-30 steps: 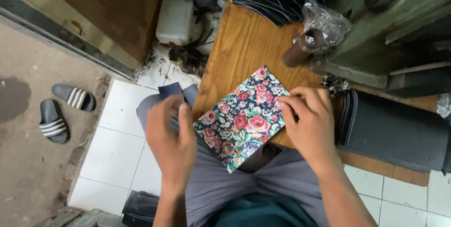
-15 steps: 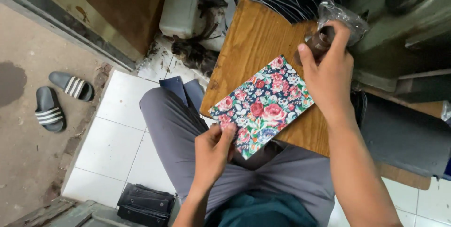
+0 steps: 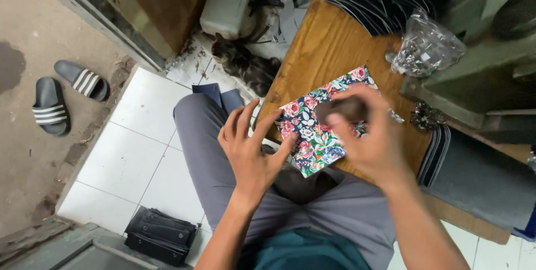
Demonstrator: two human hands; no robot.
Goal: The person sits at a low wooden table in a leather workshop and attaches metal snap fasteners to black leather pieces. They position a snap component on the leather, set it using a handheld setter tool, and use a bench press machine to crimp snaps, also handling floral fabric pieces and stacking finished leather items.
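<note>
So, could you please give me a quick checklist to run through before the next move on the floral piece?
1. Floral piece lies flat on the wooden table: ok, though its near corner overhangs the edge.
2. Left hand steadies its near edge: ok, fingertips touch it.
3. Right hand grips the dark tool: ok.
4. Tool tip position on the fabric: cannot tell, blurred.
5. Clear bag of small parts apart from the piece: ok.
</note>
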